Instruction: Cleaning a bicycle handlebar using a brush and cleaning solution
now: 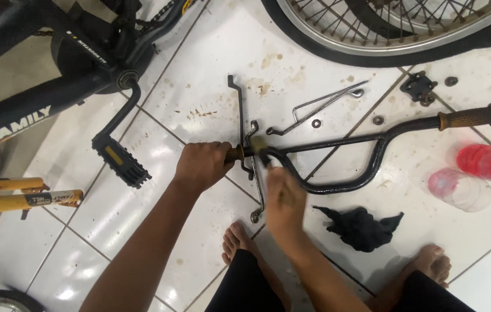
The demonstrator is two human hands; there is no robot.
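A black bike handlebar (366,151) is seen lying flat on the white tiled floor (159,190) in the middle of the frame, with its long side running from left to right and its far end tipped a little up toward the upper right. A brown rubber grip (471,117) is worn on that right end. The left end is wrapped tightly by the left hand (202,164), with the fingers closed around it. The right hand (283,193) is blurred (it cannot be told if it is open or closed), and it is placed on the bar just beside the left hand. Thin metal rods (248,147) are crossed under the bar there. A black rag (363,228) is seen on the floor below the bar. Two round plastic reflectors, one red (485,162) and one pale (459,189), are found at the right edge. A black bike frame (32,110) with white letters is seen at the upper left, with a black pedal (121,160) below it. A wheel (384,29) is laid along the top.
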